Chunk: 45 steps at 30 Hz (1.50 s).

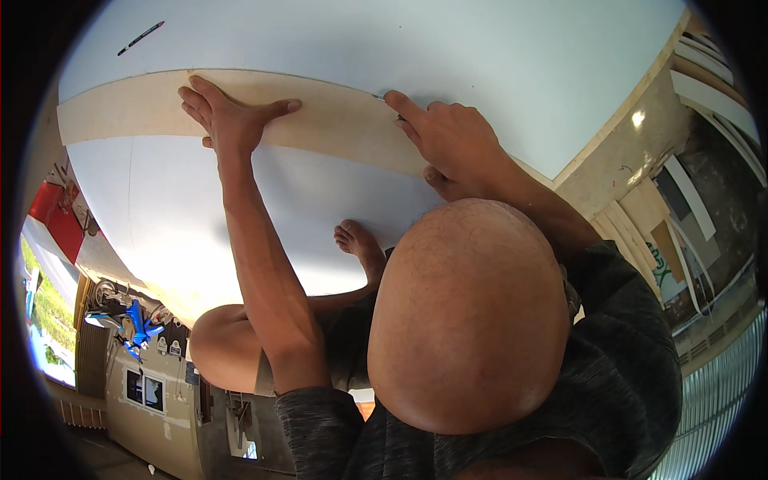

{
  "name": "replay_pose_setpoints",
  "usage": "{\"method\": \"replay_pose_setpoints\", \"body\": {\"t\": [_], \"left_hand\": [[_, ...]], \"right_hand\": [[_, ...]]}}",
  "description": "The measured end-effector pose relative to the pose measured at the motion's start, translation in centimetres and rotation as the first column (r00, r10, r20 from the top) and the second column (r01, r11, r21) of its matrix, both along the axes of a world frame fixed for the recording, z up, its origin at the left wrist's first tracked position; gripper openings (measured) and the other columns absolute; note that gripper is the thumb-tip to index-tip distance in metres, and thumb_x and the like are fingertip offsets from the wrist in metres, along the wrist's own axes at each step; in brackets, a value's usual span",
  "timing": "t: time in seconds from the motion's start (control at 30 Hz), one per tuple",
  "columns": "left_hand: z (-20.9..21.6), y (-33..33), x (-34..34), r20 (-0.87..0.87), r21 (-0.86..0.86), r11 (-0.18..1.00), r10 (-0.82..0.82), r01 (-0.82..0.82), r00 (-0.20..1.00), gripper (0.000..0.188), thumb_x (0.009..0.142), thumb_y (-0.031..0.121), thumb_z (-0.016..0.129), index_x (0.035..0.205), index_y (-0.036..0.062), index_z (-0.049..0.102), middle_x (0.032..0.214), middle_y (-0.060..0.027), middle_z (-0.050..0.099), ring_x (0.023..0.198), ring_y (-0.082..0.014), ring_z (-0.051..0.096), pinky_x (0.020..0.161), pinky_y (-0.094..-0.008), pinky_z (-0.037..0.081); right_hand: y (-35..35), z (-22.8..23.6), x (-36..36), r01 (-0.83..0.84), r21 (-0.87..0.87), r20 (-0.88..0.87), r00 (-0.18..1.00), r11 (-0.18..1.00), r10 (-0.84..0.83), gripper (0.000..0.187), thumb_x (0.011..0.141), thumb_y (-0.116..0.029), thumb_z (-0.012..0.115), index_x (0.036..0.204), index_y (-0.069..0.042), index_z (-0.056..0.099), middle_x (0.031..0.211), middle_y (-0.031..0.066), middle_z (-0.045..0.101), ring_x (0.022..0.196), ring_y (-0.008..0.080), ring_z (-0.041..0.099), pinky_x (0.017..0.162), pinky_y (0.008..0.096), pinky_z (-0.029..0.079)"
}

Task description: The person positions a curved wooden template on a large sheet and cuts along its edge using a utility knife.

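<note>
A long pale wooden strip lies across a large white sheet. My left hand presses on the strip with fingers spread and thumb stretched to the right, holding nothing. At the strip's far edge, my right hand is closed round a thin knife-like tool. Only its narrow grey tip shows past the index finger, touching or close to the edge; the rest is hidden in the hand. Bare toes show below the right hand, by the strip's near edge. My other bare foot rests on the sheet.
A dark pencil lies on the sheet at the far left. Boards and strips are stacked on the floor to the right. A blue motorbike and a red object stand at the left.
</note>
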<state>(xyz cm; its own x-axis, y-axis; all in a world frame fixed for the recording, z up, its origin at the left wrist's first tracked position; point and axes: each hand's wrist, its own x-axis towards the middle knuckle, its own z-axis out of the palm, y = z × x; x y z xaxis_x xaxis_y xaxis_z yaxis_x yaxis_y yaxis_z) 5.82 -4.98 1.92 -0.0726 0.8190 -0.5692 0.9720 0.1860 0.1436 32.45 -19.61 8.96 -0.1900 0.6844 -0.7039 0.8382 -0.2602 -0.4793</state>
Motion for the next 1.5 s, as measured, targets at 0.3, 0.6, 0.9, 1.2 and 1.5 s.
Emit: {"method": "replay_pose_setpoints", "body": {"t": [0.3,0.6,0.9,1.2,1.5], "left_hand": [[-0.5,-0.2,-0.5,0.011,0.036,0.999,-0.009,0.009,1.0,0.178,0.04,0.058,0.105,0.168,0.0003,-0.004,0.176,-0.026,-0.007,0.165,-0.0406,-0.004,0.119,-0.0787,0.021],[-0.1,0.0,-0.1,0.001,0.013,1.0,0.004,-0.004,1.0,0.177,0.041,0.056,0.106,0.168,-0.0006,-0.003,0.176,-0.0269,-0.007,0.165,-0.041,-0.005,0.121,-0.0756,0.021],[-0.2,0.0,-0.3,-0.007,-0.013,1.0,0.012,-0.012,1.0,0.177,0.042,0.057,0.105,0.168,-0.0007,-0.005,0.176,-0.0269,-0.009,0.165,-0.0404,-0.007,0.122,-0.0762,0.018],[-0.6,-0.1,-0.9,0.037,0.027,1.0,-0.004,0.003,0.999,0.176,0.044,0.057,0.105,0.168,0.0,-0.007,0.176,-0.0257,-0.01,0.164,-0.0403,-0.008,0.122,-0.076,0.017],[0.2,0.0,-0.4,0.009,-0.021,1.0,0.009,-0.009,1.0,0.17,0.05,0.054,0.104,0.168,-0.0003,-0.007,0.176,-0.0261,-0.012,0.164,-0.0391,-0.01,0.128,-0.0642,0.015]], "right_hand": [[-0.5,-0.7,0.0,-0.033,-0.088,-0.026,0.999,0.996,0.031,0.069,0.098,-0.024,0.072,0.155,-0.014,0.036,0.08,0.0181,0.066,0.07,0.0361,0.068,0.061,0.0485,0.055],[-3.1,-0.2,2.4,0.043,-0.059,-0.052,0.998,0.997,-0.046,0.075,0.091,-0.028,0.078,0.153,-0.018,0.038,0.079,0.0165,0.066,0.071,0.0368,0.069,0.065,0.0507,0.056],[-4.9,0.2,3.2,0.105,-0.039,0.079,0.992,0.994,-0.102,0.063,0.093,-0.027,0.075,0.147,-0.016,0.046,0.076,0.0126,0.064,0.067,0.0346,0.066,0.062,0.0493,0.054],[-3.9,-0.2,2.4,0.061,0.02,-0.048,0.997,0.998,-0.06,0.065,0.095,-0.026,0.075,0.152,-0.017,0.043,0.08,0.0136,0.067,0.073,0.0336,0.068,0.065,0.0494,0.056],[-3.2,0.3,2.4,0.035,-0.088,-0.064,0.997,0.995,-0.041,0.076,0.091,-0.019,0.078,0.154,-0.016,0.036,0.083,0.0144,0.068,0.077,0.0333,0.069,0.067,0.0488,0.055]]}}
